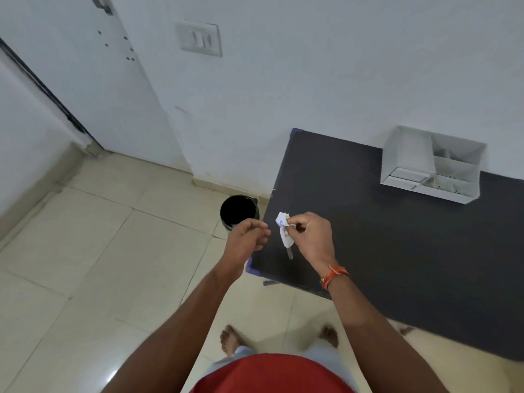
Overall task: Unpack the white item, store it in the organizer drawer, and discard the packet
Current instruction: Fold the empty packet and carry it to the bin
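Note:
My right hand [310,235] pinches a crumpled white packet [284,229] with blue print, held over the left edge of the dark table [397,251]. A thin grey strip hangs from the packet's lower end. My left hand [248,238] hovers just left of the packet with fingers curled and nothing visible in it. The white organizer [431,164] with several compartments stands at the table's back right against the wall; whether the white item lies inside it is too small to tell. A black round bin [239,212] sits on the floor left of the table, beyond my left hand.
A white wall with a switch plate [200,38] rises behind the table. A door [85,66] stands at the left. Beige floor tiles [99,265] spread to the left and front. My bare feet [231,340] show below, near the table's front corner.

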